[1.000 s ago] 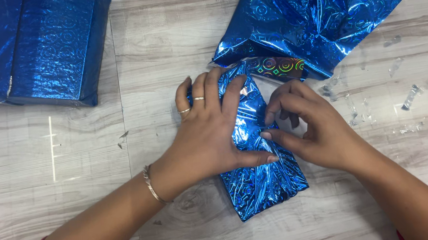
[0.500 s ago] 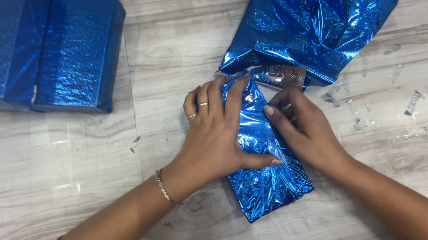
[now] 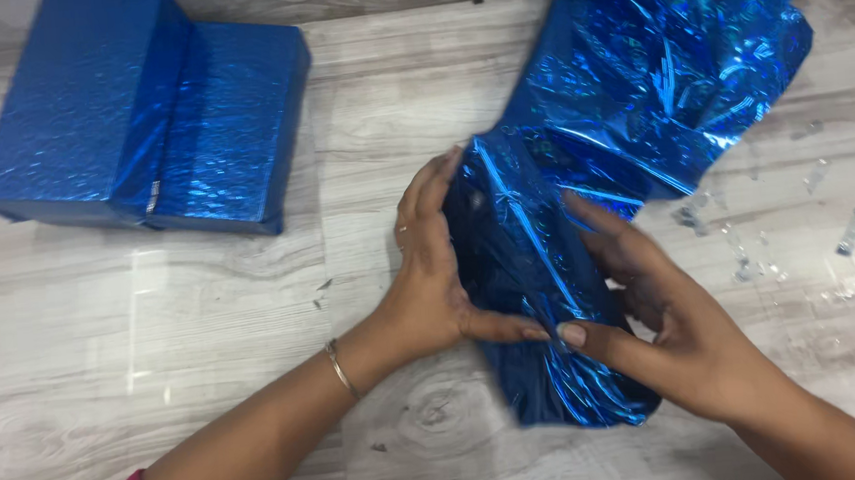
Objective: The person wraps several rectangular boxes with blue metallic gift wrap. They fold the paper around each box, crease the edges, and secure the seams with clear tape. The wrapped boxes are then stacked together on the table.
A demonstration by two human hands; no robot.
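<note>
The small parcel (image 3: 542,302) between the left hand (image 3: 430,270) and the right hand (image 3: 675,333) is wrapped in glossy blue foil paper, crinkled and creased, flashing bright highlights along its folds. The loose sheet of foil (image 3: 656,64) behind it has the same mirror-like finish, heavily crumpled, with a faint embossed swirl pattern. The two wrapped boxes (image 3: 148,119) look smoother, their blue foil pulled taut with a fine, grainy sparkle. The tabletop (image 3: 202,316) is matt, pale grey wood-grain with visible knots. Small clear, shiny scraps (image 3: 853,230), like bits of plastic tape, lie on it. A thin metal bangle (image 3: 340,368) gleams on the left wrist.
</note>
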